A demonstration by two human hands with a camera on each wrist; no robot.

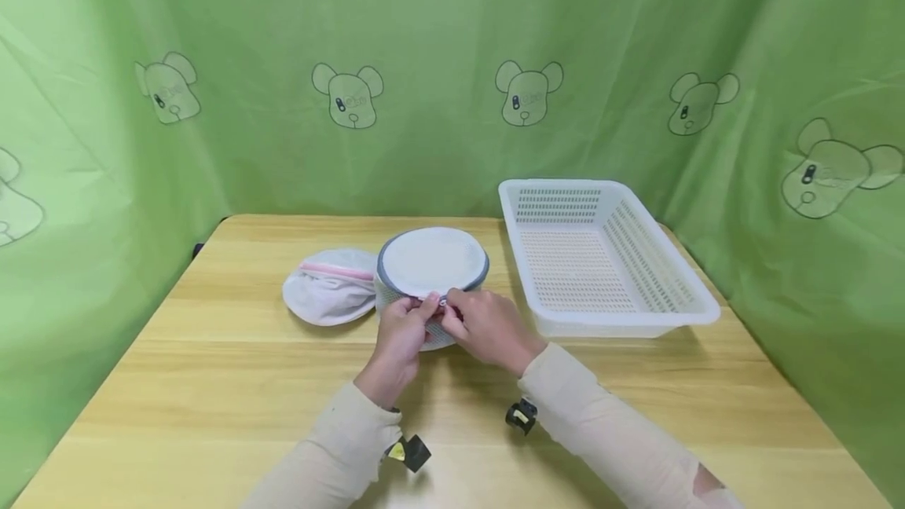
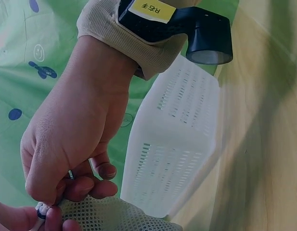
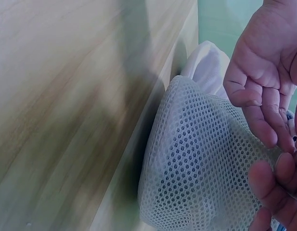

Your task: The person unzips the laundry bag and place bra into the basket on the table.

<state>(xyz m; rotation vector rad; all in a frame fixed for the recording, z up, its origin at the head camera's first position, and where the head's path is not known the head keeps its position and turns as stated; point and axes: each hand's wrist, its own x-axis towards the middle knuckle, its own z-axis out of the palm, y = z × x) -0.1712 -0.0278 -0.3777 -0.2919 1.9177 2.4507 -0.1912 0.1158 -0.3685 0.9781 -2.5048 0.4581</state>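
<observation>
A round white mesh laundry bag (image 1: pixel 433 258) with a grey-blue rim stands on the table in front of me, its honeycomb mesh side (image 3: pixel 187 159) large in the right wrist view. At the near side of its rim, my left hand (image 1: pixel 403 328) pinches the edge between thumb and fingers. Right beside it, my right hand (image 1: pixel 493 328) pinches a small part at the same rim, seemingly the zipper pull. The fingertips of both hands nearly meet there and partly hide the spot. Left of the bag, touching or almost touching it, lies a flatter white laundry bag (image 1: pixel 328 305) with a pink zipper strip.
On the right of the wooden table (image 1: pixel 247 399) stands a white slotted plastic basket (image 1: pixel 629 324), with nothing seen inside. A green curtain (image 1: pixel 438 163) with mouse-head drawings closes off the back and both sides. Black cameras are strapped to both wrists.
</observation>
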